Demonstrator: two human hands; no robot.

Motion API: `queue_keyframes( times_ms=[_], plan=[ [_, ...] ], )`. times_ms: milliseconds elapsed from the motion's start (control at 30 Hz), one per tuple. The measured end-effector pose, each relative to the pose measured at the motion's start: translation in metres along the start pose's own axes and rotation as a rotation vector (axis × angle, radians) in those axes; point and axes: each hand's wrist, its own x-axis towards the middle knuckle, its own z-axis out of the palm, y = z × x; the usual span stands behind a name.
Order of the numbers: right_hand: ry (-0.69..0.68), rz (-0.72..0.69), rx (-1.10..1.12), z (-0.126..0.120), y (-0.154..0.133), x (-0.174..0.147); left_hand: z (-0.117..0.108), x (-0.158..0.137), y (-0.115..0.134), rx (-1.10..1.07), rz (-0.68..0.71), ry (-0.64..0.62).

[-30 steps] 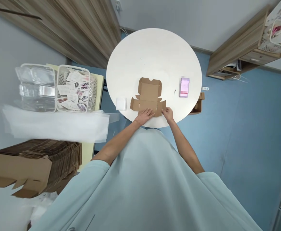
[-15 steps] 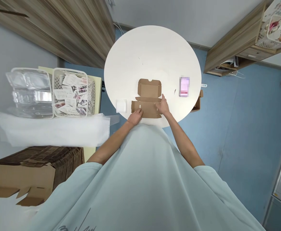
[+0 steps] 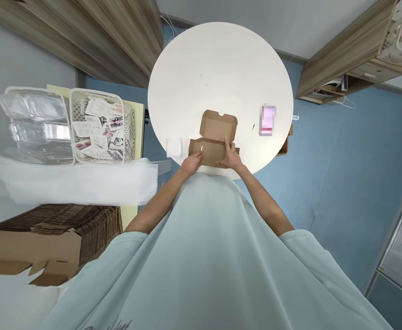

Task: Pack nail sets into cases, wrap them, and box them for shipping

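Cardboard box (image 3: 214, 149) is partly hidden by the right hand (image 3: 233, 158).

Left fingers (image 3: 196, 157) have moved leftward along the box (image 3: 212, 151), whose lid (image 3: 218, 126) now seems skewed.

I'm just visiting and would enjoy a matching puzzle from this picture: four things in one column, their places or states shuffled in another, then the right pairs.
Things
1. Brown cardboard box
2. Blurred pink rectangle
3. Small white square item
4. Stack of cardboard

Places and states
A. At the left edge of the round table
B. Off the table, just below the white sheets in the picture
C. Open, with the left hand and right hand on it
D. On the table, toward its right edge

Right pairs: 1-C, 2-D, 3-A, 4-B
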Motion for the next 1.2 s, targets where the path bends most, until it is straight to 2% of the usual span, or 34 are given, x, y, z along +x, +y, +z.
queue_keyframes(
  times_ms=[133,233,300,367,467,533,633,767,1033,1200],
  plan=[
    [-0.020,-0.109,-0.036,0.014,0.012,-0.015,-0.003,-0.006,0.000,-0.049,0.027,0.014],
    [-0.018,-0.114,-0.054,0.018,0.016,-0.016,-0.007,-0.012,0.004,-0.046,0.017,0.047],
    [-0.030,-0.113,-0.061,0.018,0.017,-0.014,-0.010,-0.015,0.008,-0.025,-0.006,0.145],
    [-0.039,-0.135,-0.063,0.019,0.018,-0.013,-0.012,-0.016,0.011,-0.020,-0.077,0.298],
    [-0.043,-0.164,-0.076,0.022,0.018,-0.013,-0.015,-0.011,0.009,-0.094,-0.298,0.458],
    [-0.048,-0.160,-0.089,0.023,0.018,-0.013,-0.016,-0.005,0.007,-0.169,-0.420,0.451],
    [-0.065,-0.148,-0.088,0.020,0.020,-0.012,-0.019,0.003,0.005,-0.199,-0.469,0.384],
    [-0.082,-0.146,-0.086,0.012,0.024,-0.005,-0.024,0.005,0.009,-0.175,-0.453,0.356],
    [-0.095,-0.130,-0.146,0.004,0.028,0.012,-0.023,0.000,0.030,-0.420,-0.332,0.314],
    [-0.098,-0.151,-0.167,0.008,0.029,0.010,-0.017,0.009,0.036,-0.357,-0.362,0.298]
  ],
)
